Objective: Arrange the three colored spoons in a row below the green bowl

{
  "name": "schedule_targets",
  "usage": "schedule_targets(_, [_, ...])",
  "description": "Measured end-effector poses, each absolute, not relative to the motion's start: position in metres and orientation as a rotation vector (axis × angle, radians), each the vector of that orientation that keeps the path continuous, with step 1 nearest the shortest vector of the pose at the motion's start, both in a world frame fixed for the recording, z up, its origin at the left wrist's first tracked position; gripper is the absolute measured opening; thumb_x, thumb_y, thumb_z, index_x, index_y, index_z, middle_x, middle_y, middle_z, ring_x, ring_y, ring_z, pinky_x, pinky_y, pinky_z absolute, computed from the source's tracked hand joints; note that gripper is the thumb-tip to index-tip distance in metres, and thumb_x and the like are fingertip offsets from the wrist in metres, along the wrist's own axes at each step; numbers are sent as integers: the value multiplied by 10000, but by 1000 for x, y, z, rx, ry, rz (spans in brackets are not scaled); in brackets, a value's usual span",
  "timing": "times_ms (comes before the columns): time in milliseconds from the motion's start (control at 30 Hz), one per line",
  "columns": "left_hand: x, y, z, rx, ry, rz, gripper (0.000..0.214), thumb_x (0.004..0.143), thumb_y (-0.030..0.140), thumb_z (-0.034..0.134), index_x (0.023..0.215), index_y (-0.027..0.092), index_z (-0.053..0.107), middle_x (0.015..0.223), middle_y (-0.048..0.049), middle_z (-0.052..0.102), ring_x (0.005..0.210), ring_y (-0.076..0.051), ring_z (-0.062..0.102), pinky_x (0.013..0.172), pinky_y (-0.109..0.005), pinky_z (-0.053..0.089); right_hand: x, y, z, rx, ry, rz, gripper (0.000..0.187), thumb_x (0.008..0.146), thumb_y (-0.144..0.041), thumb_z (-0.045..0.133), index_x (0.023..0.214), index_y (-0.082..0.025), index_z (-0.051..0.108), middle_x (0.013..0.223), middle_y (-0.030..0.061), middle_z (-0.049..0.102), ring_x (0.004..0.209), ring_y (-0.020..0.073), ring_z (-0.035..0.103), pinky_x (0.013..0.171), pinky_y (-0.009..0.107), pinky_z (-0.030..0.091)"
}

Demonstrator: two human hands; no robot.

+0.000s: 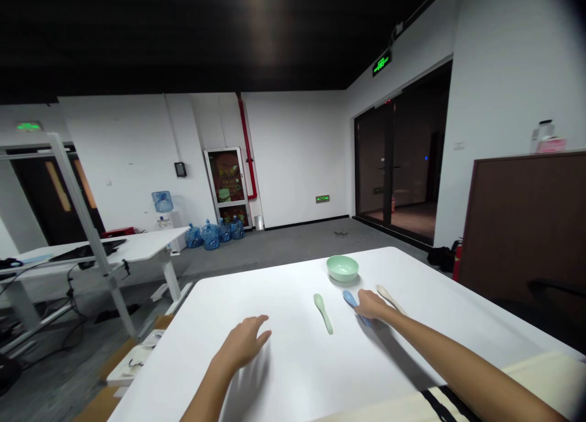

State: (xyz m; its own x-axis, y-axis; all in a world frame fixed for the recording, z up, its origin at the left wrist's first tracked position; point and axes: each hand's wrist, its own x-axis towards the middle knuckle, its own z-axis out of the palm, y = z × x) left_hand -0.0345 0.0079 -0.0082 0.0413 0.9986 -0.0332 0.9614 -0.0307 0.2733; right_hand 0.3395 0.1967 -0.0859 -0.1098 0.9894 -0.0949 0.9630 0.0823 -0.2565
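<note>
On the white table [284,355] lie a green spoon [323,313], a blue spoon [350,298] and a cream spoon [389,298], side by side. Behind them stands a light green bowl [342,269]. My right hand [372,305] has its fingers closed around the middle of the blue spoon, hiding part of the handle; the spoon's bowl end points away from me. To the left of the green spoon, my left hand [247,341] hovers over the tabletop, thumb and fingers apart, holding nothing.
A brown cabinet [526,220] stands beyond the table's right side. At the left are another white desk [151,243] with a metal post [82,208] and cables. Several blue water bottles [210,234] stand on the floor by the back wall. Glass doors [398,165] are at the back right.
</note>
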Motion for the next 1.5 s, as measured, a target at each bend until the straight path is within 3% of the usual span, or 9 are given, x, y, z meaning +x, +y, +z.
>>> schedule_targets(133, [-35, 8, -9, 2103, 2005, 252, 534, 922, 501, 410, 1381, 251, 521, 1379, -80, 594, 1267, -283, 533, 1029, -398, 407, 339, 198, -93, -2039, -2245, 382, 271, 715, -290, 654, 964, -191, 613, 1132, 157, 674, 963, 284, 658, 684, 330, 450])
schedule_targets(367, [-34, 7, -8, 2086, 2019, 231, 545, 924, 495, 407, 1392, 237, 509, 1380, -89, 591, 1258, -276, 542, 1022, -388, 416, 336, 193, -88, -2035, -2250, 313, 289, 770, -378, 617, 971, -171, 628, 1122, 152, 682, 968, 288, 661, 701, 332, 455])
schedule_targets(533, [-33, 5, -6, 2101, 2003, 220, 546, 928, 488, 401, 1396, 227, 506, 1397, -89, 579, 1279, -268, 524, 1033, -386, 411, 331, 185, -51, -1968, -2188, 170, 432, 882, -525, 462, 929, -155, 679, 1049, 173, 706, 976, 313, 666, 747, 341, 443])
schedule_targets(700, [-33, 7, -8, 2110, 2001, 240, 556, 925, 507, 390, 1394, 232, 508, 1391, -86, 583, 1283, -268, 518, 1039, -391, 409, 331, 173, -15, -1750, -2084, 137, 584, 903, -611, 405, 1192, -160, 640, 1156, 175, 685, 1085, 310, 631, 859, 345, 434])
schedule_targets(833, [-34, 7, -9, 2105, 2010, 254, 556, 920, 509, 397, 1388, 233, 514, 1376, -91, 594, 1264, -283, 534, 1031, -403, 412, 334, 159, -21, -1615, -2100, 114, 693, 903, -636, 395, 1437, -201, 465, 1506, 138, 443, 1348, 303, 439, 1043, 379, 363])
schedule_targets(967, [-33, 5, -6, 2112, 2013, 239, 545, 924, 482, 400, 1387, 219, 516, 1380, -103, 588, 1273, -280, 527, 1032, -399, 408, 339, 150, -46, -1634, -2205, 124, 764, 878, -648, 434, 1505, -216, 372, 1606, 128, 258, 1450, 343, 265, 1111, 480, 298])
schedule_targets(1200, [-34, 5, -7, 2103, 2037, 281, 531, 923, 479, 402, 1386, 242, 513, 1388, -85, 585, 1282, -274, 521, 1032, -395, 408, 345, 153, -61, -1622, -2285, 99, 727, 885, -600, 457, 1504, -228, 372, 1562, 139, 354, 1404, 353, 351, 1109, 501, 305])
schedule_targets(1500, [-36, 6, -8, 2110, 2035, 281, 536, 923, 501, 397, 1379, 247, 520, 1379, -84, 593, 1269, -272, 532, 1030, -393, 410, 340, 152, -57, -1614, -2280, 132, 730, 882, -618, 446, 1481, -203, 416, 1543, 160, 380, 1402, 340, 361, 1093, 454, 331])
